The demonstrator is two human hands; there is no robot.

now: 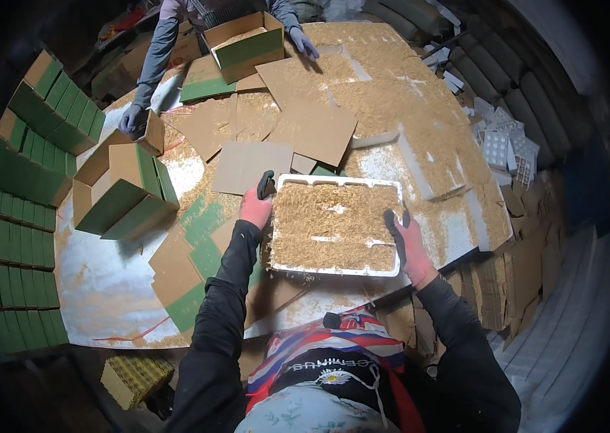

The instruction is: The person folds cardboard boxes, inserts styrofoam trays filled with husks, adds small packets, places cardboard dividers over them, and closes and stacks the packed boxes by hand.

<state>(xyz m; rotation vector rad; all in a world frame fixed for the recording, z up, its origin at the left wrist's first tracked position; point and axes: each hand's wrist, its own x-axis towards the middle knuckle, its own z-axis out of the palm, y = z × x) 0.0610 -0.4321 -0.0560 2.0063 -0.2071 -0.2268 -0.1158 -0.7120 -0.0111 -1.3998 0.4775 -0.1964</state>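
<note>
Between my two hands is a white foam tray (400, 189), filled with tan wood shavings (319, 216) that show a few white gaps. My left hand (256, 206), in a pink and dark glove, grips its left side near the far corner. Around the right edge closes my right hand (407, 242), gloved the same way, its thumb over the rim. The tray is held over the near part of the table, and some shavings hang off its near edge. Just beyond it lie flat cardboard sheets (312, 130).
Across the table a co-worker's gloved hand (132, 119) is at an open green and brown box (128, 184); another box (251, 50) stands farther back. Green boxes (20, 238) are stacked at the left. Loose shavings (384, 101) cover the table's right side. White trays (503, 144) lie beyond its right edge.
</note>
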